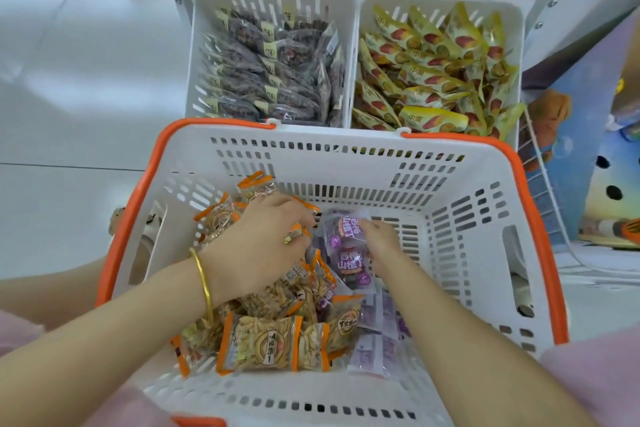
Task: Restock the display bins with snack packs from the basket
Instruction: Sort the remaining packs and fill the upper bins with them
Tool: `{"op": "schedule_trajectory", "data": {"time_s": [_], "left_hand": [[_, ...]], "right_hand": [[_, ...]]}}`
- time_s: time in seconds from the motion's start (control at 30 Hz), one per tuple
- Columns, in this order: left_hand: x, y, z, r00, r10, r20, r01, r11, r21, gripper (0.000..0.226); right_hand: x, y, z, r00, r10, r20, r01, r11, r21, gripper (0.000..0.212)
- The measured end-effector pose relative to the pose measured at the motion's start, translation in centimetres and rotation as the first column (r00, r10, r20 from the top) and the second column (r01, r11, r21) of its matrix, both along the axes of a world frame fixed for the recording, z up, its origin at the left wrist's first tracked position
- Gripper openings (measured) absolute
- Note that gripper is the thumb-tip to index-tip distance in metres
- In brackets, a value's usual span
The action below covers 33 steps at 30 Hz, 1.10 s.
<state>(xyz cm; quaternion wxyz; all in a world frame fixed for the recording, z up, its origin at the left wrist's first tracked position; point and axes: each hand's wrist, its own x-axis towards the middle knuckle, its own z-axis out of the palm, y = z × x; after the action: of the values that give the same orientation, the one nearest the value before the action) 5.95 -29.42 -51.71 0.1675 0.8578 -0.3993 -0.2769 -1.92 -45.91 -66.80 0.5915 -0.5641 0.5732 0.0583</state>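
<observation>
reaching into the white, orange-handled basket (346,152), a person has both hands among its snack packs. the left hand (263,239), a gold bangle (204,284) on its wrist, curls its fingers round an orange-trimmed pack (298,230) atop the heap of like packs (259,343). the right hand (381,243) pinches two purple packs (346,246), held upright near the basket's middle. just beyond stand two display bins: the left bin (194,55) holding dark packs (273,73), the right bin (514,31) holding yellow packs (433,73).

Pale floor (69,87) (basket (311,166) apparently atop)
</observation>
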Motion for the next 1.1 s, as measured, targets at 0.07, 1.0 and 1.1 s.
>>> {"op": "schedule_trajectory", "data": {"time_s": [0.07, 1.0, 1.1], "left_hand": [[0.1, -0.1, 0.0, 1.0, -0.001, 0.007, 0.001, 1.0, 0.008, 0.028], [-0.5, -4.2, 5.1, 0.441, 0.072, -0.895, -0.61, 0.755, -0.24, 0.019], [-0.6, -4.4, 5.5, 0.339, 0.046, -0.94, -0.658, 0.726, -0.201, 0.019]], "right_hand": [[0.0, 0.1, 0.6, 1.0, 0.002, 0.007, -0.002, 0.999, -0.049, 0.03], [-7.3, -4.1, 20.4, 0.742, -0.134, 0.656, -0.01, 0.977, 0.212, 0.016], [-6.8, -3.4, 20.7, 0.72, -0.075, 0.69, -0.044, 0.987, 0.153, 0.015]]}}
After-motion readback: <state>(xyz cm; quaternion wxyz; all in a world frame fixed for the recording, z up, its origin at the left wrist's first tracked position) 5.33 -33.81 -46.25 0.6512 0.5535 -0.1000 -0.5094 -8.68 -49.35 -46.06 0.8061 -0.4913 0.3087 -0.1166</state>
